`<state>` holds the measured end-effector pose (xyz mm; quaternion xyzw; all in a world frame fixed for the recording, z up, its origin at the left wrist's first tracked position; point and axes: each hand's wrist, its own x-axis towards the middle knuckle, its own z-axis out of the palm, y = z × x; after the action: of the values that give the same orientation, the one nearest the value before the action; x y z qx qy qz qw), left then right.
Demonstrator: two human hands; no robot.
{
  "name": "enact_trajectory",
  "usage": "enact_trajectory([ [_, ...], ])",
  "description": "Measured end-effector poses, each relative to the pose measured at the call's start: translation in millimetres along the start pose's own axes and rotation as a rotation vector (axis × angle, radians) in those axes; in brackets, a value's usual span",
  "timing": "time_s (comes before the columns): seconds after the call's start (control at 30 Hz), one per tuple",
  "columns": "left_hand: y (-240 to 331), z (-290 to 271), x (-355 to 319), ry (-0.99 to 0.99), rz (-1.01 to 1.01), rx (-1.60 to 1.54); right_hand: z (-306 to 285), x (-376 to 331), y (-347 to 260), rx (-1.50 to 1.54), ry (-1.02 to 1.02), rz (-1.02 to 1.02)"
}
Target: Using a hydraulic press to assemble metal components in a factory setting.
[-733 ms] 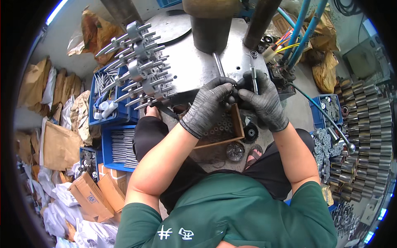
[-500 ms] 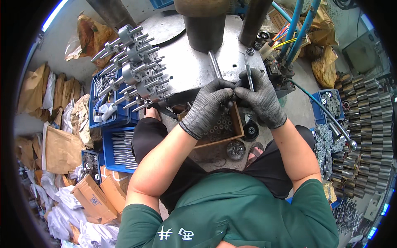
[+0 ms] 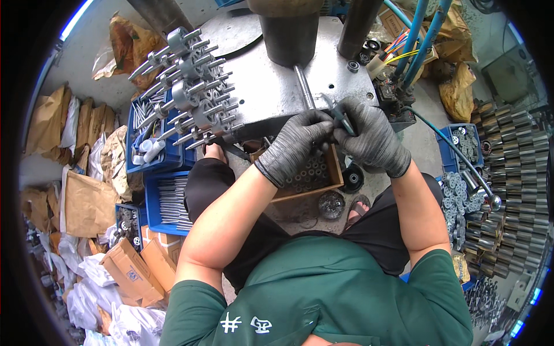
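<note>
Both my hands wear grey work gloves and meet in front of the metal press table (image 3: 259,86). My left hand (image 3: 297,144) is closed, its thumb and fingertips pinched together; whatever is between them is hidden. A shiny metal rod (image 3: 303,87) slants from below the press ram (image 3: 288,40) down to these fingers; I cannot tell whether they grip it. My right hand (image 3: 372,135) is closed round a slim pick-like metal tool (image 3: 344,122), whose thin tip is blurred and points up and left. Its fingertips are close to the left hand's.
Below my hands a wooden box (image 3: 339,179) holds small rings. Metal rollers with shafts (image 3: 190,95) stand at the table's left. Blue bins (image 3: 151,202) of shafts are at left, a bin of bearings (image 3: 461,144) and stacked steel tubes (image 3: 511,190) at right. A small bearing (image 3: 352,66) lies on the table.
The tool in my right hand has tipped to the left and its tip has blurred. My right hand has shifted slightly right and turned; the left stays pinched. The whole view has shifted a little.
</note>
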<state>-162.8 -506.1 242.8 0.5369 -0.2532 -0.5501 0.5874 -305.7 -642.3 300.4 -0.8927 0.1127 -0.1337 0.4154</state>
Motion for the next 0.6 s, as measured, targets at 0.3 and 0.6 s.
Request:
enact_trajectory([
  [0.3, -4, 4, 3, -0.006, 0.042, -0.339, 9, 2, 12, 0.383, 0.140, 0.036],
  [0.6, -2, -10, 5, 0.009, 0.049, -0.578, 9, 1, 11, 0.215, 0.200, 0.018],
])
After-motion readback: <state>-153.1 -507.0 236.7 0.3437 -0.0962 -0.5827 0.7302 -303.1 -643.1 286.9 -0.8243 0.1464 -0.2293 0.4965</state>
